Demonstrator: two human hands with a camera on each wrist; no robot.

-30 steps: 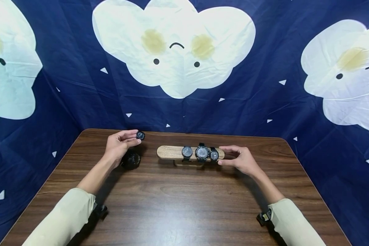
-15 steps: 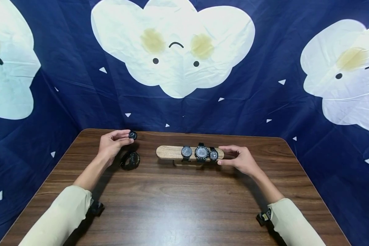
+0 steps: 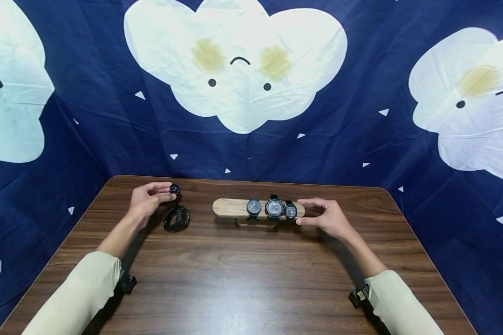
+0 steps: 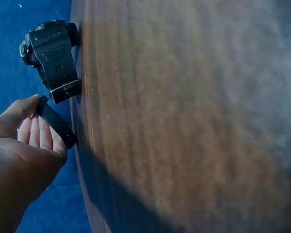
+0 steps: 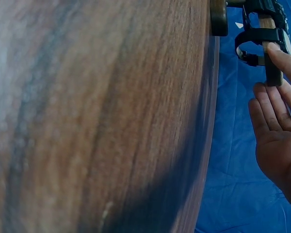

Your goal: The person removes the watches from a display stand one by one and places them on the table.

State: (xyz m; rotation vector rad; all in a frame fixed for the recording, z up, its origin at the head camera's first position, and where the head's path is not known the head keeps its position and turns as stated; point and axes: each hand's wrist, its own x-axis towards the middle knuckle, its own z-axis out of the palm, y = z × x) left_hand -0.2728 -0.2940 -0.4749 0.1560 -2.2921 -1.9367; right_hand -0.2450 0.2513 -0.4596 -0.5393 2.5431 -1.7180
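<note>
My left hand (image 3: 144,202) pinches a small black wristwatch (image 3: 174,189) between thumb and fingers at the table's back left. In the left wrist view its dark strap (image 4: 56,123) hangs from the fingertips close to the table. Just in front of that hand a bulkier black watch (image 3: 177,218) stands on its closed strap. My right hand (image 3: 329,217) holds the right end of a wooden watch stand (image 3: 230,207), thumb at the near side and fingers at the far side. Three dark watches sit on its bar: a round one (image 3: 254,207), a chunky one (image 3: 274,207) and a squarish one (image 3: 291,211).
The brown wooden table (image 3: 243,279) ends at a back edge close behind the left hand. A dark blue cloth (image 3: 251,153) with white clouds hangs behind and at both sides. The stand's bar is raised on a foot (image 3: 256,223).
My left hand has moved left with the small watch and then lowered it slightly towards the table, uncovering more of the bulky watch. The right hand and the stand have stayed put.
</note>
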